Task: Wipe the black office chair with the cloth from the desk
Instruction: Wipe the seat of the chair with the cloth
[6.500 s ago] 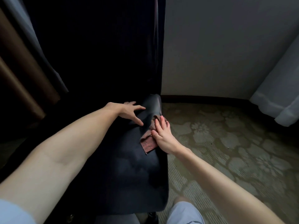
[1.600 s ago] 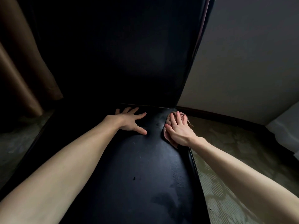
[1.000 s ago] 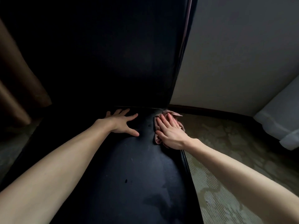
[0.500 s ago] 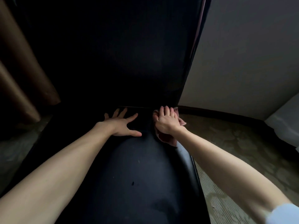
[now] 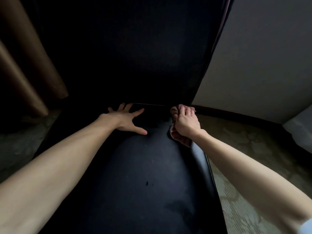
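The black office chair (image 5: pixel 143 174) fills the middle of the view, its seat running toward me and its backrest rising dark behind. My left hand (image 5: pixel 125 119) rests flat on the far part of the seat with fingers spread. My right hand (image 5: pixel 184 123) grips a bunched pinkish-red cloth (image 5: pixel 179 140) at the seat's far right corner, where the seat meets the backrest. Its fingers are curled over the cloth's upper end, and the rest of the cloth hangs out beneath the wrist.
A grey wall (image 5: pixel 261 56) with a dark baseboard stands to the right. Patterned carpet (image 5: pixel 253 157) lies right of the chair. A brown curtain (image 5: pixel 25 65) hangs at the left, and white fabric (image 5: pixel 300 129) shows at the right edge.
My right hand pushed the cloth farther back along the seat's right edge to the backrest corner, and its fingers went from flat on the cloth to curled round it. My left hand stayed planted.
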